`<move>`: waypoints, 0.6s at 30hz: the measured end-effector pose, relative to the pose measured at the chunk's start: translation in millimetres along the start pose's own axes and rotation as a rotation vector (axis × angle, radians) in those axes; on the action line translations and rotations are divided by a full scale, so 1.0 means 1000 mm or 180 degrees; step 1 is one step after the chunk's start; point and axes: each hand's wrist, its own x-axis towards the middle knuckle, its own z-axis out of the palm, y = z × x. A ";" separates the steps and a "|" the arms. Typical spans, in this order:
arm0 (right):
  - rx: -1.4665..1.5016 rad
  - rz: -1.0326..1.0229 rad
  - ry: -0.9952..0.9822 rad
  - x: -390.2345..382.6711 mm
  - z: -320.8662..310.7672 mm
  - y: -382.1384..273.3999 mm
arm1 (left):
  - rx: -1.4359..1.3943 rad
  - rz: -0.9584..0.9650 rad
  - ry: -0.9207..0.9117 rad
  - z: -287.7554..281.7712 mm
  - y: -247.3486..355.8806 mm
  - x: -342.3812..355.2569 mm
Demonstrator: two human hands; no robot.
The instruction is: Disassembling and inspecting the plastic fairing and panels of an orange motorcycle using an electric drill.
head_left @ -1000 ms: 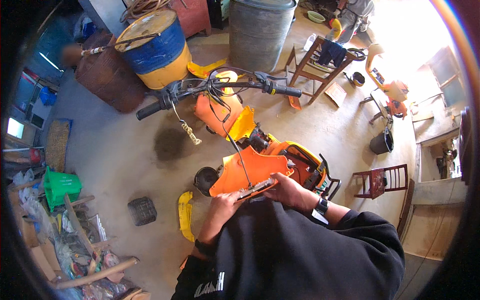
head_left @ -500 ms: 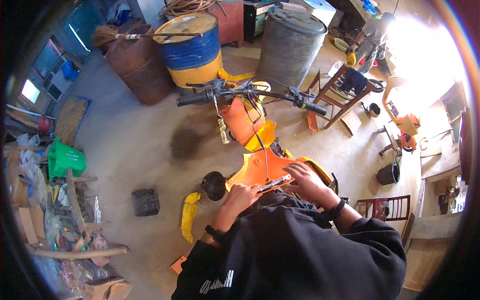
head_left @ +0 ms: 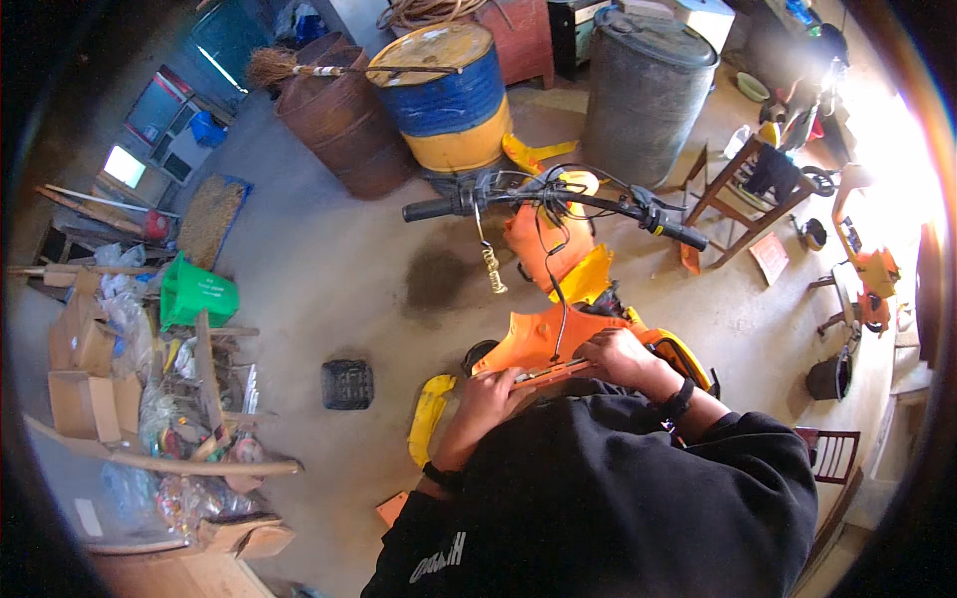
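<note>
My left hand [head_left: 488,397] grips the lower left edge of an orange plastic panel [head_left: 531,339]. My right hand [head_left: 628,361] has its fingers bent round that panel's right part, at a narrow silver strip [head_left: 546,373] along the near edge. A black cable runs from the panel up to the handlebar [head_left: 429,208] of an orange-and-yellow small vehicle [head_left: 543,244]. A pale coiled cord [head_left: 494,270] dangles from the bar's left side. My hands hide parts of the strip.
Drums [head_left: 439,130] stand behind. A chair [head_left: 748,199], black bucket [head_left: 827,379] and orange machine [head_left: 877,274] are right. Someone [head_left: 807,110] is at back right. Scrap wood [head_left: 209,369], a green bin [head_left: 194,294], a black tray [head_left: 347,384] and yellow part [head_left: 427,419] lie left.
The view has swung, shifting the surroundings rightward in the picture. My right hand's fingers, raised over the silver strip half a second ago, are now curled down at it.
</note>
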 end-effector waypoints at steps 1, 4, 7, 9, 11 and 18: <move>-0.0082 0.0012 -0.0126 0.004 -0.005 0.002 | 0.0062 -0.0005 0.0013 -0.007 0.004 0.004; -0.0055 -0.0248 -0.0010 0.014 -0.023 0.007 | 0.0220 0.0021 0.0094 -0.024 0.018 0.016; 0.0242 -0.0475 0.0073 0.022 -0.047 0.006 | 0.0381 0.0066 0.0249 -0.034 0.031 0.028; 0.0468 -0.0736 0.0264 0.025 -0.060 0.009 | 0.0492 -0.0030 0.0316 -0.038 0.040 0.032; 0.0574 -0.0649 0.0118 0.024 -0.069 0.011 | 0.0537 -0.0008 0.0425 -0.041 0.038 0.033; 0.0793 -0.0637 0.0159 0.016 -0.069 0.015 | 0.0590 -0.0205 0.0712 -0.039 0.045 0.031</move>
